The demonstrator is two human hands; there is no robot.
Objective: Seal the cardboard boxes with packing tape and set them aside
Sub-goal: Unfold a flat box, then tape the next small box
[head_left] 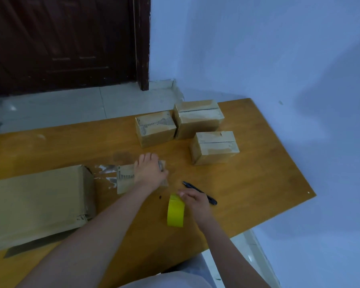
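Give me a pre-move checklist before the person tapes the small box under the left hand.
1. Box held steady: ok. The left hand rests on top of the small cardboard box.
2. Tape in hand: ok. The right hand holds the yellow tape roll, which stands on edge on the table.
3. Free tape end pulled out: cannot tell.
4. Flaps closed flat: cannot tell, the hand covers the top.
5. Cutter nearby: ok. The black utility knife lies just beyond the right hand.
6. Set-aside spot: ok. The three sealed boxes sit at the far side, with bare table beside them.
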